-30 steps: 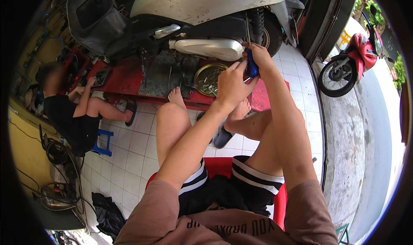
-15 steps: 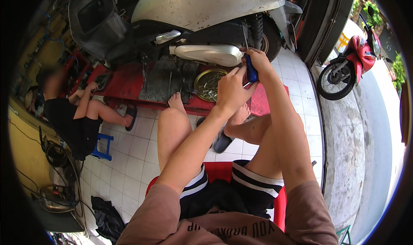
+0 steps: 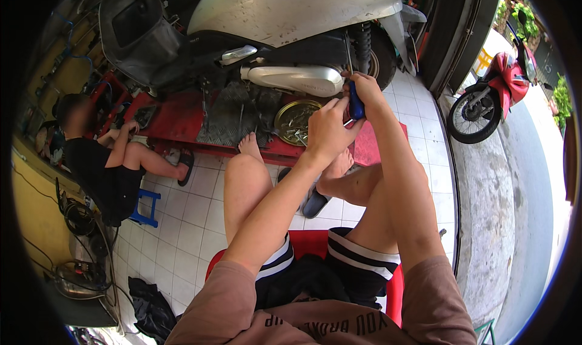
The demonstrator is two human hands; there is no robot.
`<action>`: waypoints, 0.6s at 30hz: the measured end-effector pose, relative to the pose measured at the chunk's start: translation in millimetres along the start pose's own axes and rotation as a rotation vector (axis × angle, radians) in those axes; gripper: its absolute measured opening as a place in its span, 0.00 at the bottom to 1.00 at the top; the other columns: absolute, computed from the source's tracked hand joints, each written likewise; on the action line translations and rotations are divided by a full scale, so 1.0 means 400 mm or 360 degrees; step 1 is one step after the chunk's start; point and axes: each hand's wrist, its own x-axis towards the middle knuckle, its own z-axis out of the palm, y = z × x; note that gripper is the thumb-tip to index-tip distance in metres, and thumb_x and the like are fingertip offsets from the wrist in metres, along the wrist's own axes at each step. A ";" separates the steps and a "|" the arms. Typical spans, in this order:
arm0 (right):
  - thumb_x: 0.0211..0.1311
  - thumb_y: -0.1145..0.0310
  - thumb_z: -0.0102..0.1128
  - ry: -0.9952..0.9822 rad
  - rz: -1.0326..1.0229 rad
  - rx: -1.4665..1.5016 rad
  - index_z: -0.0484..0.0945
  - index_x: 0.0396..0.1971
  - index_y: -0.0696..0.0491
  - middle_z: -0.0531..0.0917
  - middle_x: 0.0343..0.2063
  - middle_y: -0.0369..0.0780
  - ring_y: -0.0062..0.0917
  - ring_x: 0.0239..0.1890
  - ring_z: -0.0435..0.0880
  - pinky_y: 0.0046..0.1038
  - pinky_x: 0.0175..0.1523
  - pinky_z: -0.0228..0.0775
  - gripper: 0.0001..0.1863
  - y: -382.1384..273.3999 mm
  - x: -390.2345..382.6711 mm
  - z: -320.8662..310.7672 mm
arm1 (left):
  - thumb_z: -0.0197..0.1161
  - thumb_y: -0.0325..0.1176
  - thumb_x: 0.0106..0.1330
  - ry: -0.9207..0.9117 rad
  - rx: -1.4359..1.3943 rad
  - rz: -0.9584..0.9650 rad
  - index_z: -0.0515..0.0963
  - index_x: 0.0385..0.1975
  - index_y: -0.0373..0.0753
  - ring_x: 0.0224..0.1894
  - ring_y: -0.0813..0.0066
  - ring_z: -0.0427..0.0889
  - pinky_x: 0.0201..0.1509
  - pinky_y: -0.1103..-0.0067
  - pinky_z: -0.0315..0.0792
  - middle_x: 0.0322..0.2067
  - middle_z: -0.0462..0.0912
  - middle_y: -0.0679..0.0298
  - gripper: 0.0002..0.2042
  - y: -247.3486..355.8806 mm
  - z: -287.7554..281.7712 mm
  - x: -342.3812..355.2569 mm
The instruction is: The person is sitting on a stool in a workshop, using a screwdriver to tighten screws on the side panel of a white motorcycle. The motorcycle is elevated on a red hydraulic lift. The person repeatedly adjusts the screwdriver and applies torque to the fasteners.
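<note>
Black clothing marks the co-worker point(image 3: 100, 157), whom I see at far left on a blue stool point(image 3: 144, 208), well apart from the hands. Next comes the red platform point(image 3: 173, 117), with a dark mat point(image 3: 223, 125) on it and the wearer's left foot point(image 3: 249, 146) at its front edge.

Above stands the scooter point(image 3: 291, 14), its silver cover point(image 3: 296, 80) seated in place. Loose metal parts point(image 3: 296, 131) lie in the gold tray point(image 3: 291, 105), so I judge some pieces are off; which ones remain, I can't tell, and I see no finish to the work yet.

The left hand point(image 3: 327, 127) sits just right of the tray, fingers bent and gathered toward the tool; what its fingertips pinch is hidden from me. The blue-handled tool point(image 3: 356, 102) is between the hands, by the cover's right end. The right hand point(image 3: 367, 91) has its fingers curled around the handle. A thin rod point(image 3: 349, 54) rises beyond it, perhaps the tool's shaft.

I judge room tight upward, against the cover and shock absorber point(image 3: 363, 45), and leftward over the tray. Rightward, past the platform's end, the tiles point(image 3: 422, 127) give more space, as far as the doorway; a red motorbike point(image 3: 506, 75) stands outside.
</note>
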 end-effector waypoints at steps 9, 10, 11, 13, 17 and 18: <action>0.63 0.70 0.44 0.0021 -0.0012 0.0016 0.78 0.44 0.59 0.77 0.24 0.39 0.21 0.22 0.74 0.25 0.28 0.69 0.16 -0.001 -0.002 0.000 | 0.72 0.36 0.48 0.0025 -0.0021 0.0012 0.77 0.45 0.31 0.24 0.64 0.77 0.30 0.73 0.72 0.24 0.77 0.59 0.24 0.002 -0.002 0.001; 0.63 0.70 0.44 0.0017 -0.0001 0.0016 0.78 0.44 0.59 0.77 0.24 0.39 0.21 0.22 0.74 0.25 0.28 0.69 0.16 -0.005 -0.003 0.001 | 0.71 0.36 0.48 0.0029 -0.0019 0.0007 0.77 0.45 0.31 0.24 0.64 0.77 0.30 0.73 0.72 0.24 0.77 0.59 0.24 0.001 -0.002 0.000; 0.63 0.70 0.45 0.0017 0.0008 0.0016 0.78 0.44 0.59 0.77 0.23 0.39 0.22 0.22 0.74 0.25 0.28 0.69 0.15 -0.007 -0.003 0.000 | 0.71 0.36 0.48 0.0032 -0.0020 0.0005 0.76 0.45 0.31 0.24 0.64 0.77 0.30 0.73 0.72 0.24 0.78 0.59 0.24 0.001 -0.002 0.000; 0.63 0.70 0.45 0.0031 -0.0021 0.0004 0.78 0.44 0.59 0.77 0.23 0.39 0.22 0.21 0.73 0.24 0.28 0.68 0.15 -0.007 -0.005 0.001 | 0.71 0.37 0.48 0.0032 -0.0025 -0.0001 0.77 0.44 0.31 0.25 0.64 0.77 0.30 0.73 0.72 0.25 0.78 0.58 0.24 0.001 -0.002 -0.001; 0.63 0.71 0.46 0.0045 -0.0056 -0.0031 0.78 0.43 0.60 0.77 0.21 0.39 0.22 0.20 0.73 0.24 0.27 0.68 0.15 -0.009 -0.012 0.004 | 0.72 0.37 0.48 0.0015 -0.0022 -0.0019 0.77 0.43 0.32 0.25 0.63 0.78 0.31 0.72 0.72 0.26 0.78 0.58 0.23 0.007 -0.007 0.000; 0.63 0.71 0.46 0.0037 -0.0048 -0.0048 0.78 0.44 0.60 0.77 0.22 0.39 0.22 0.21 0.73 0.24 0.27 0.68 0.15 -0.011 -0.012 0.005 | 0.72 0.37 0.48 0.0010 -0.0020 -0.0023 0.77 0.43 0.32 0.25 0.63 0.78 0.31 0.72 0.72 0.26 0.79 0.58 0.23 0.008 -0.008 0.000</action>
